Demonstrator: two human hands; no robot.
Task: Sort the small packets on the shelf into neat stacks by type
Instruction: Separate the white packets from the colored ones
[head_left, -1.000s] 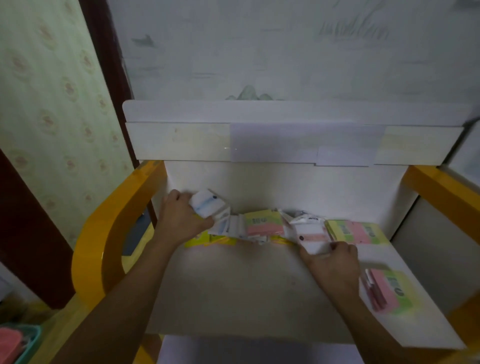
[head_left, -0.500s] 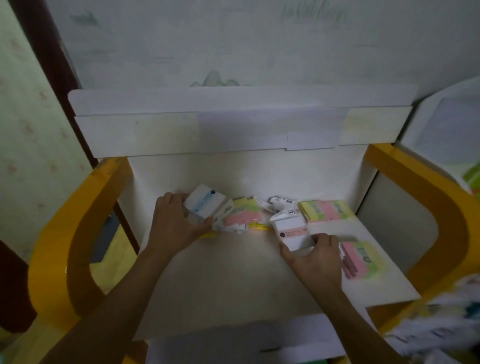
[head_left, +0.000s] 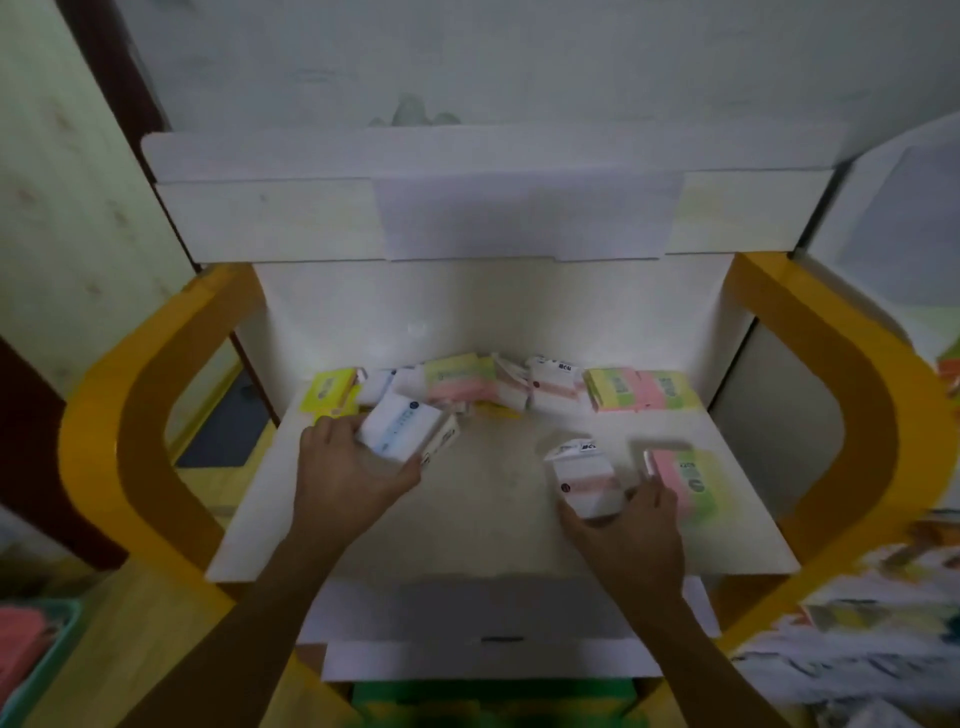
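Two packets are in your grasp on the shelf (head_left: 498, 519): left hand (head_left: 349, 467) clasps a white-blue packet (head_left: 400, 426); right hand (head_left: 631, 525) grips a white-pink packet (head_left: 584, 480); others line the back.

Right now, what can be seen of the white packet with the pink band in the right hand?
The white packet is a small soft-looking wrapped pack, white with a pale pink band across its middle and a small dark dot near its lower left corner. A crumpled flap with dark print sticks up at its far end. It lies tilted on the white shelf, held at its near end by the right hand, whose fingers curl around its right side. A pink and green packet sits just right of it.
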